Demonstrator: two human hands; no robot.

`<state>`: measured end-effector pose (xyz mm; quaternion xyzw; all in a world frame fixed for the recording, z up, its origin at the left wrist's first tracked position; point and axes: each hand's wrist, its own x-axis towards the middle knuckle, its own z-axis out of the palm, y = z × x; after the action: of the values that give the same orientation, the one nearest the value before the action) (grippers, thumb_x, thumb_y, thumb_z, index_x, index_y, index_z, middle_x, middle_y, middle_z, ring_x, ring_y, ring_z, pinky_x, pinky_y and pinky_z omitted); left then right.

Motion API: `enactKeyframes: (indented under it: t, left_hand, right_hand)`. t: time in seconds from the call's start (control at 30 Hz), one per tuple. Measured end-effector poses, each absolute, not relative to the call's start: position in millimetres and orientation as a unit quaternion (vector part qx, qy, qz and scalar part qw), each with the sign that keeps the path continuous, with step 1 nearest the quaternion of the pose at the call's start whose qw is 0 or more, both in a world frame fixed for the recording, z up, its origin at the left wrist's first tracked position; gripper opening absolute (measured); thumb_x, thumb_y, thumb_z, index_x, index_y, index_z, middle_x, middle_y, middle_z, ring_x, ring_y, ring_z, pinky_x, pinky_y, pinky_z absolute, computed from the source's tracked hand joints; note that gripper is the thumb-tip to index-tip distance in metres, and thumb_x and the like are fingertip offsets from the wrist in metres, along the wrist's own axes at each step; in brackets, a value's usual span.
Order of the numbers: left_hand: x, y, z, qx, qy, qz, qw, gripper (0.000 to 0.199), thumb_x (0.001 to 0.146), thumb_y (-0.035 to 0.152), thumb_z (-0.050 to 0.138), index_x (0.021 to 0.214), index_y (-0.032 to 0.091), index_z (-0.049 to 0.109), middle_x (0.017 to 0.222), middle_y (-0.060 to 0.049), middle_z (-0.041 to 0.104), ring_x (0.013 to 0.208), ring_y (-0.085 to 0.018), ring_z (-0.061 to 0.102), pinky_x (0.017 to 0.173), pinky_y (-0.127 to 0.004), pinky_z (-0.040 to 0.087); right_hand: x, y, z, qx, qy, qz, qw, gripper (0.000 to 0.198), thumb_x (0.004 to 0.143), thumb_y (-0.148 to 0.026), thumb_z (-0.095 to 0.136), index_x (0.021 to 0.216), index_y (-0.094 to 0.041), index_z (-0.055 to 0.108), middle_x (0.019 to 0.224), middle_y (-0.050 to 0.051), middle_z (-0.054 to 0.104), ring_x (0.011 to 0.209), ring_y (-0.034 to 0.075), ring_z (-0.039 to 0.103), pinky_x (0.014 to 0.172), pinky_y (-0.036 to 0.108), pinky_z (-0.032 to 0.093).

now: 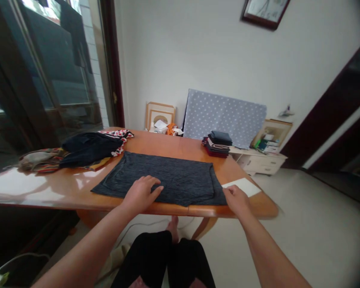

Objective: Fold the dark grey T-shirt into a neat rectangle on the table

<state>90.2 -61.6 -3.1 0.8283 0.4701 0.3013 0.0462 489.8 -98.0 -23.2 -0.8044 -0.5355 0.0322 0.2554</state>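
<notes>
A dark grey garment [174,176], perhaps a shirt, lies spread flat along the front of the wooden table, its left end flaring out to a corner. My left hand [142,194] is over its front middle part, fingers apart and holding nothing; whether it touches the cloth I cannot tell. At the garment's right end, my right hand [235,198] pinches the edge of the cloth between thumb and fingers. A white sheet [243,187] lies just beyond that hand.
A loose heap of clothes [87,150] lies on the table's left. Folded clothes [217,143] are stacked at the back right. Behind stand a dotted grey cloth [225,116] over something, a white cabinet [259,162] and picture frames [160,114]. The wooden table [168,142] has a rounded right end.
</notes>
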Motion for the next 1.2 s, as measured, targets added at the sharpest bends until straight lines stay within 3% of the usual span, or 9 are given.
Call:
enactKeyframes:
  t: [0.17, 0.3, 0.5, 0.6, 0.7, 0.8, 0.93, 1.07, 1.2]
  left_hand:
    - [185.1, -71.3, -0.8, 0.872, 0.377, 0.295, 0.104, 0.026, 0.093, 0.040, 0.054, 0.103, 0.022, 0.069, 0.100, -0.007, 0.068, 0.098, -0.024, 0.061, 0.090, -0.036, 0.045]
    - [253.5, -76.2, -7.5, 0.892, 0.346, 0.260, 0.130, 0.030, 0.086, 0.042, 0.061, 0.108, 0.021, 0.069, 0.104, -0.009, 0.067, 0.101, -0.026, 0.061, 0.092, -0.039, 0.046]
    - [305.8, -75.2, -14.5, 0.891, 0.373, 0.225, 0.128, 0.046, 0.079, 0.052, 0.066, 0.115, 0.023, 0.065, 0.115, -0.012, 0.063, 0.109, -0.032, 0.057, 0.091, -0.044, 0.045]
    - [315.9, -72.9, -13.9, 0.883, 0.396, 0.217, 0.131, 0.058, 0.073, 0.061, 0.068, 0.118, 0.024, 0.063, 0.116, -0.012, 0.063, 0.110, -0.034, 0.055, 0.091, -0.046, 0.044]
    - [323.8, -71.2, -13.7, 0.876, 0.413, 0.216, 0.127, 0.066, 0.065, 0.068, 0.071, 0.115, 0.025, 0.063, 0.115, -0.012, 0.063, 0.109, -0.036, 0.055, 0.091, -0.050, 0.043]
    - [330.0, -68.2, -14.9, 0.865, 0.436, 0.215, 0.123, 0.052, 0.073, 0.062, 0.066, 0.110, 0.026, 0.064, 0.112, -0.011, 0.065, 0.106, -0.035, 0.055, 0.087, -0.049, 0.044]
    - [331.7, -60.8, -21.1, 0.848, 0.463, 0.224, 0.127, 0.022, 0.090, 0.037, 0.049, 0.096, 0.024, 0.066, 0.105, -0.009, 0.069, 0.102, -0.030, 0.059, 0.083, -0.042, 0.045]
    - [328.7, -53.2, -34.0, 0.827, 0.469, 0.273, 0.148, 0.028, 0.094, 0.030, 0.041, 0.105, 0.025, 0.066, 0.105, -0.008, 0.071, 0.099, -0.028, 0.062, 0.086, -0.040, 0.046]
    - [327.6, -48.9, -45.5, 0.799, 0.475, 0.320, 0.186, 0.034, 0.093, 0.029, 0.042, 0.121, 0.025, 0.062, 0.118, -0.008, 0.069, 0.108, -0.027, 0.062, 0.096, -0.040, 0.046]
  right_hand:
    - [490.0, -106.9, -24.8, -0.829, -0.537, 0.038, 0.150, 0.038, 0.084, -0.053, 0.058, 0.097, -0.020, 0.067, 0.099, 0.011, 0.068, 0.085, 0.022, 0.064, 0.067, 0.029, 0.039]
    - [482.7, -107.1, -22.2, -0.834, -0.533, 0.042, 0.134, 0.023, 0.088, -0.041, 0.053, 0.092, -0.023, 0.067, 0.101, 0.008, 0.065, 0.086, 0.021, 0.063, 0.067, 0.029, 0.039]
    - [492.6, -102.6, -19.8, -0.843, -0.517, 0.038, 0.143, 0.027, 0.084, -0.042, 0.058, 0.099, -0.020, 0.065, 0.101, 0.012, 0.066, 0.091, 0.025, 0.063, 0.072, 0.032, 0.041]
    - [496.4, -97.1, -20.7, -0.823, -0.523, 0.095, 0.201, 0.012, 0.080, -0.033, 0.060, 0.081, -0.021, 0.064, 0.082, 0.005, 0.067, 0.079, 0.020, 0.062, 0.067, 0.028, 0.039]
    - [491.4, -90.8, -19.3, -0.758, -0.497, 0.187, 0.377, 0.011, 0.078, -0.030, 0.059, 0.073, -0.021, 0.059, 0.069, 0.000, 0.061, 0.070, 0.016, 0.057, 0.062, 0.024, 0.040]
    - [484.4, -85.0, -15.3, -0.662, -0.443, 0.342, 0.499, 0.015, 0.077, -0.033, 0.062, 0.074, -0.021, 0.055, 0.062, -0.003, 0.056, 0.058, 0.012, 0.051, 0.050, 0.022, 0.037]
    - [491.2, -69.6, -9.8, -0.605, -0.431, 0.464, 0.482, 0.023, 0.077, -0.039, 0.066, 0.076, -0.020, 0.054, 0.061, -0.003, 0.056, 0.051, 0.010, 0.052, 0.042, 0.019, 0.029]
    - [514.7, -32.5, -4.8, -0.664, -0.423, 0.434, 0.437, 0.027, 0.084, -0.044, 0.062, 0.080, -0.018, 0.057, 0.071, 0.002, 0.064, 0.052, 0.008, 0.054, 0.041, 0.017, 0.028]
    - [528.3, 21.3, -1.0, -0.731, -0.394, 0.367, 0.420, 0.022, 0.088, -0.037, 0.059, 0.080, -0.017, 0.055, 0.063, 0.000, 0.061, 0.046, 0.007, 0.050, 0.042, 0.016, 0.030]
